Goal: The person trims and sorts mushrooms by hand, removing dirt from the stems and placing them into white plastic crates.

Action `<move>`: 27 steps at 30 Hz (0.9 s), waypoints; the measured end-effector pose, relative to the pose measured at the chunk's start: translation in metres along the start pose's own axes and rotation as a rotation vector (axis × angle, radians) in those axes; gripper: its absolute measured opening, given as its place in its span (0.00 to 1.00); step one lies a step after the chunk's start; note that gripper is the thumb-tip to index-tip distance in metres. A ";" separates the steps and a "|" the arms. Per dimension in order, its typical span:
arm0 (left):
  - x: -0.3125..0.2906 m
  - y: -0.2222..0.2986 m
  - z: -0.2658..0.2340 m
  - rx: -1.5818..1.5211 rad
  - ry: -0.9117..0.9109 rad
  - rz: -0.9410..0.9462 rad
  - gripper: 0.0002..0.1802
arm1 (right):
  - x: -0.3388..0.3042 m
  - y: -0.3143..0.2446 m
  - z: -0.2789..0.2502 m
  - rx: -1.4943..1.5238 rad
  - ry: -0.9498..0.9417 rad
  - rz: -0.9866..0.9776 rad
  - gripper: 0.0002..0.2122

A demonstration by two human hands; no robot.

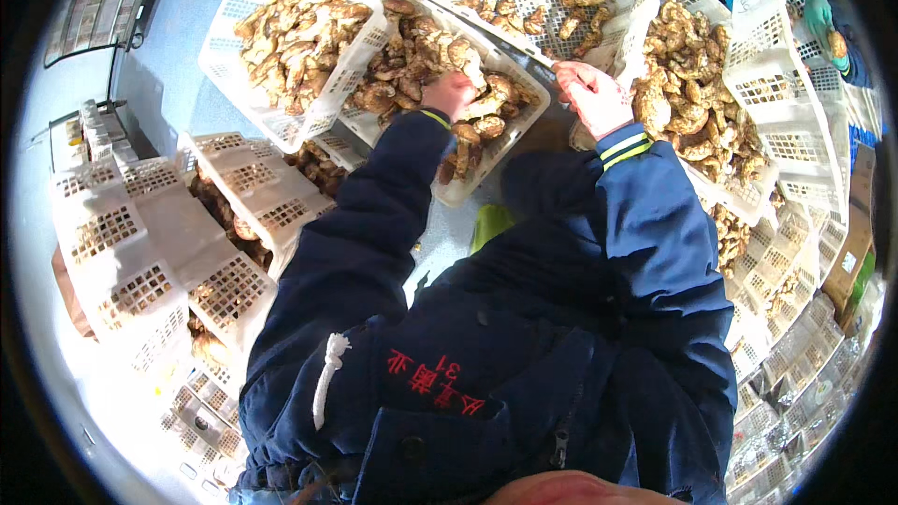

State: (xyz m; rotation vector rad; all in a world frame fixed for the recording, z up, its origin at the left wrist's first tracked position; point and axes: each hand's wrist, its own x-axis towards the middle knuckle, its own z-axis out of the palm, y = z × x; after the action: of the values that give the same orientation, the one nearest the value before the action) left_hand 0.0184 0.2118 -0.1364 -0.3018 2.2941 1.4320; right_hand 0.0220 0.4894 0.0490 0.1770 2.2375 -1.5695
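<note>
My left hand (pixel 451 93) reaches into a white plastic basket (pixel 451 191) of brown-capped mushrooms (pixel 377 96). Its fingers are curled against a pale-stemmed mushroom (pixel 462 58), partly hidden by the hand. To the right, my right hand (pixel 595 99) hovers just outside that basket, beside the rim of a farther basket (pixel 513 37). The right fingers are bent together, pointing left; what lies between them, if anything, is too small to make out. Both forearms wear dark blue sleeves with yellow-green striped cuffs.
Baskets of mushrooms stand at the far left (pixel 304 42) and on the right (pixel 687 84). Tilted white baskets (pixel 122 224) lie at the left, with mushrooms beneath. Stacked baskets (pixel 795 122) line the right side. A co-worker's green-gloved hand (pixel 818 14) holds a mushroom at the far right.
</note>
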 end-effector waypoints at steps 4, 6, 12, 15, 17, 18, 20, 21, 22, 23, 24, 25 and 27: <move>-0.031 0.026 0.067 0.949 0.211 0.198 0.24 | -0.005 -0.004 -0.004 0.060 -0.005 0.026 0.13; -0.038 0.044 0.067 1.057 0.101 0.104 0.28 | -0.002 0.000 0.002 0.051 0.043 -0.077 0.12; -0.031 0.042 0.066 1.238 0.045 0.137 0.22 | 0.000 0.006 0.002 0.020 0.051 -0.163 0.12; -0.026 0.032 0.067 1.197 0.146 0.207 0.16 | -0.001 0.003 0.001 0.024 0.012 -0.091 0.12; -0.031 0.021 0.067 1.036 0.182 0.211 0.17 | -0.002 -0.001 0.001 0.084 -0.030 -0.075 0.12; -0.037 0.018 0.068 0.950 0.209 0.240 0.18 | -0.005 -0.003 0.000 0.110 -0.041 -0.053 0.13; -0.055 0.009 0.062 0.710 0.262 0.252 0.19 | 0.001 0.005 0.001 0.056 -0.017 -0.098 0.13; -0.072 0.010 0.055 0.491 0.289 0.217 0.17 | -0.004 -0.004 -0.003 0.118 -0.038 -0.039 0.13; -0.089 0.010 0.046 0.265 0.316 0.179 0.16 | -0.004 -0.003 -0.003 0.089 -0.042 -0.033 0.13; -0.096 -0.006 0.039 0.274 0.376 0.167 0.12 | -0.002 0.000 -0.005 0.061 -0.046 -0.027 0.13; -0.101 -0.039 0.031 0.412 0.514 0.320 0.13 | -0.001 0.000 -0.003 0.031 -0.063 -0.023 0.13; -0.112 -0.046 0.027 0.167 0.509 0.163 0.13 | 0.001 0.007 0.003 0.066 0.049 -0.094 0.13; -0.127 -0.076 0.012 0.226 0.546 0.001 0.17 | -0.001 -0.002 -0.002 0.043 -0.014 -0.012 0.13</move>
State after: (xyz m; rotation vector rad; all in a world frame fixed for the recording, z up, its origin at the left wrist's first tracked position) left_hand 0.1639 0.1839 -0.1442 -0.6912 2.8542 1.1744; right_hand 0.0214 0.4905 0.0517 0.1647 2.1994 -1.6207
